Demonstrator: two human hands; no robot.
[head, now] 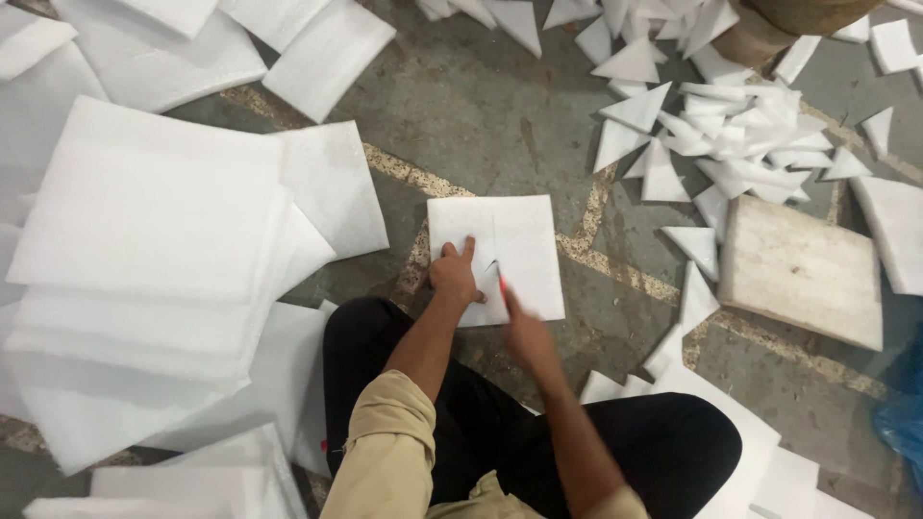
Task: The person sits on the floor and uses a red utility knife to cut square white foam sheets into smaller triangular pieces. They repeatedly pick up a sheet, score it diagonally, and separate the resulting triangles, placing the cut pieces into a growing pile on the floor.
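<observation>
At frame centre, our left hand [453, 276] presses flat, fingers spread, on a square white foam sheet [500, 255] lying on the floor [481, 115]. Our right hand [522, 322] grips a red-handled blade [501, 285], partly blurred. Foam triangles [711, 125] lie upper right.

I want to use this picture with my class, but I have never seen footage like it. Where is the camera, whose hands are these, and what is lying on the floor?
The camera sits on a person's head and looks down at their own hands. The left hand presses flat on a square white foam sheet on the stone floor. The right hand, blurred, holds a thin red tool against the sheet. A stack of square foam sheets lies to the left, cut foam triangles to the upper right, and a pale block beside them.
</observation>
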